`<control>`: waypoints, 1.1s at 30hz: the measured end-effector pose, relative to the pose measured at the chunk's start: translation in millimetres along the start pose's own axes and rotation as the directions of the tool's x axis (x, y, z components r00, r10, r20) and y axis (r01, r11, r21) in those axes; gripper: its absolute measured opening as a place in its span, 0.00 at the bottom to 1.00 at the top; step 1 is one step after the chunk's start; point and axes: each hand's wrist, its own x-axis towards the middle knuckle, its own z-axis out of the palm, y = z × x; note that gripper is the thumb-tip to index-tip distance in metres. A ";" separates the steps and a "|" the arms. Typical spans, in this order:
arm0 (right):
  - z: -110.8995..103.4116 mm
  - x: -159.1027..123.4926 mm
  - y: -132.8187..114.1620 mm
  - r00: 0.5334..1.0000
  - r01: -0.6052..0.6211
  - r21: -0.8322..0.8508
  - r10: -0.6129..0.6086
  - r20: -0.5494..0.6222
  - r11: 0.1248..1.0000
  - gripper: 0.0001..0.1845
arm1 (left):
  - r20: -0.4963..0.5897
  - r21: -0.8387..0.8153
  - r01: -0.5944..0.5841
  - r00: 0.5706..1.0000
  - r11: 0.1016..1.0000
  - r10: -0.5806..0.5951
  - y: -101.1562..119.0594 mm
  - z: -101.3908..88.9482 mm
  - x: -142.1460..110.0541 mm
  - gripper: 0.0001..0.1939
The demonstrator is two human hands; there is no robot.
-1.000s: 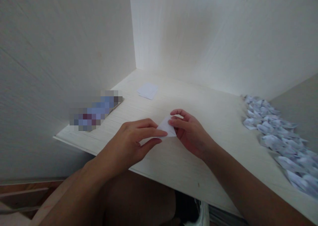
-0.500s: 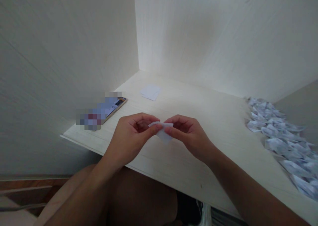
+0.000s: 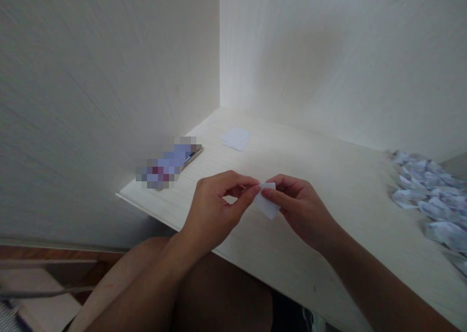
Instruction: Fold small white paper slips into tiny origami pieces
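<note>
A small folded piece of white paper (image 3: pixel 267 206) is pinched between both hands a little above the pale wooden desk (image 3: pixel 328 196). My left hand (image 3: pixel 215 210) grips its left side with thumb and forefinger closed. My right hand (image 3: pixel 301 210) holds the right side, fingers curled round it. The paper's lower corner points down toward the desk.
A phone (image 3: pixel 171 164) lies at the desk's left edge beside the side wall. A small stack of white paper squares (image 3: pixel 236 138) sits near the back corner. Several folded white paper pieces (image 3: pixel 426 191) are heaped at the right. My knee is under the desk's front edge.
Both hands lifted the paper off the desk and brought it between the fingertips; it went from a flat triangle pressed down to a folded piece held up. The view shifted left.
</note>
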 end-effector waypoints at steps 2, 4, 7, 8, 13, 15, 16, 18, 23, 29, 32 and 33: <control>0.6 -0.5 -2.1 1.000 -0.003 -0.009 0.003 -0.010 1.000 0.12 | 0.029 -0.027 0.051 0.998 0.998 -0.050 1.8 -0.6 0.8 0.08; 0.6 -0.3 -2.8 1.000 0.020 -0.044 -0.020 -0.016 0.999 0.11 | 0.086 -0.087 0.144 0.987 0.986 -0.137 3.4 -2.2 2.6 0.08; -0.8 1.1 -1.0 0.998 0.058 -0.093 -0.059 -0.007 0.994 0.10 | 0.180 -0.207 0.257 0.958 0.944 -0.221 3.2 -5.9 6.1 0.07; -1.4 1.5 -0.2 0.998 0.061 -0.099 -0.062 -0.003 0.993 0.09 | 0.204 -0.260 0.284 0.950 0.923 -0.235 2.2 -7.0 7.1 0.06; -3.9 1.7 0.6 0.998 0.064 -0.063 -0.063 0.013 0.996 0.09 | 0.269 -0.555 0.400 0.916 0.729 -0.299 -7.2 -6.8 8.6 0.11; -4.7 1.5 -0.1 0.998 0.064 -0.057 -0.063 0.018 0.996 0.09 | 0.293 -0.616 0.436 0.900 0.656 -0.322 -10.8 -3.4 7.7 0.15; -5.1 1.6 -0.4 0.998 0.063 -0.058 -0.062 0.016 0.996 0.09 | 0.302 -0.636 0.447 0.894 0.629 -0.330 -12.1 -1.3 7.1 0.16; -5.7 2.0 -0.6 0.998 0.069 -0.058 -0.069 0.003 0.996 0.09 | 0.320 -0.661 0.463 0.886 0.591 -0.336 -13.8 2.9 5.9 0.16; -6.2 3.6 -0.4 0.994 0.110 -0.071 -0.111 -0.018 0.991 0.07 | 0.356 -0.649 0.490 0.872 0.582 -0.337 -17.3 8.7 3.5 0.16; -5.7 3.2 -3.2 0.988 0.147 -0.124 -0.153 -0.039 0.981 0.06 | 0.379 -0.597 0.491 0.870 0.635 -0.316 -22.2 8.3 2.8 0.15; -4.8 2.8 -5.4 0.986 0.154 -0.149 -0.163 -0.046 0.977 0.06 | 0.379 -0.587 0.487 0.871 0.647 -0.311 -21.6 8.4 3.0 0.15; -4.5 2.7 -6.1 0.986 0.153 -0.160 -0.162 -0.047 0.975 0.06 | 0.378 -0.583 0.484 0.873 0.653 -0.309 -21.1 8.5 3.1 0.14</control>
